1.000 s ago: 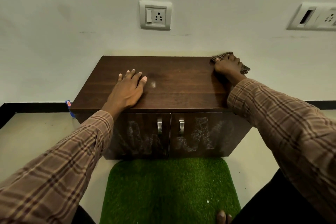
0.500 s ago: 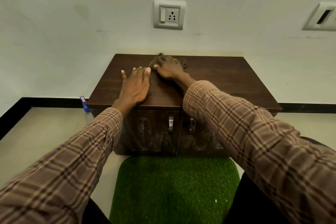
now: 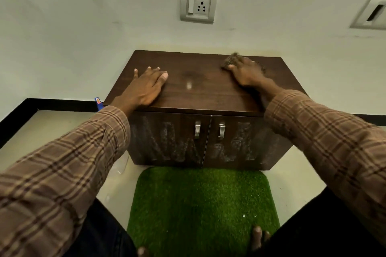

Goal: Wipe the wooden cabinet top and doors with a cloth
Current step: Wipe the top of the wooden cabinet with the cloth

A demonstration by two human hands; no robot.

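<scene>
A low dark wooden cabinet [image 3: 200, 94] stands against the wall, its top glossy. Its two doors [image 3: 167, 140] carry pale dusty smears and metal handles [image 3: 197, 129]. My left hand [image 3: 144, 87] lies flat on the left part of the top, fingers straight. My right hand [image 3: 246, 73] presses a brown checked cloth [image 3: 229, 61] onto the back right part of the top; most of the cloth is hidden under the palm, blurred by motion.
A green grass-like mat [image 3: 200, 204] lies on the floor before the doors, with my toes [image 3: 258, 236] on its near edge. A wall socket [image 3: 197, 5] sits above the cabinet. A small blue object [image 3: 98, 102] stands beside the cabinet's left corner.
My right hand slid the cloth from the right rear corner to the middle beside my left hand, then back toward the right. My left hand stayed flat on the top.
</scene>
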